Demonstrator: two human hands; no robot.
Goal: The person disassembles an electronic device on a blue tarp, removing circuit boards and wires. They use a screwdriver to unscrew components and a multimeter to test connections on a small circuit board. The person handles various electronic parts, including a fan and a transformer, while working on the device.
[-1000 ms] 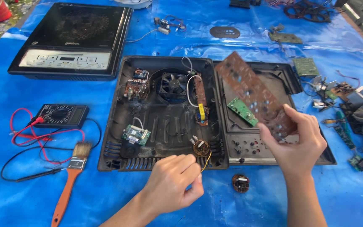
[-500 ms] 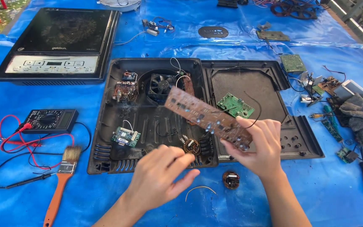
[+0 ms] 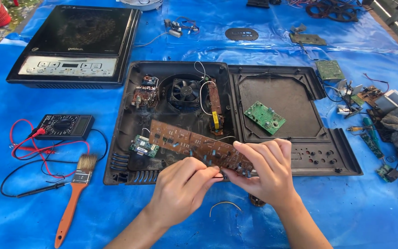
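Both hands pinch one long brown circuit board (image 3: pixel 199 148): right hand (image 3: pixel 262 171) grips its end, left hand (image 3: pixel 183 186) its lower edge. Light, stiff, likely brittle — edges are the safe hold, clear of components.

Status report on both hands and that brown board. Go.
Left hand and right hand both pinching the brown circuit board, held flat over the opened cooker base. Loose curved wire on tarp beneath. Nothing blocking.

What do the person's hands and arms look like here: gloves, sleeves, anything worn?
Both are bare: no gloves on the left hand or right hand, no rings, watch or wristbands visible. Forearms are uncovered down to the frame's bottom edge, so no sleeves show. Fingernails look short and unpainted.
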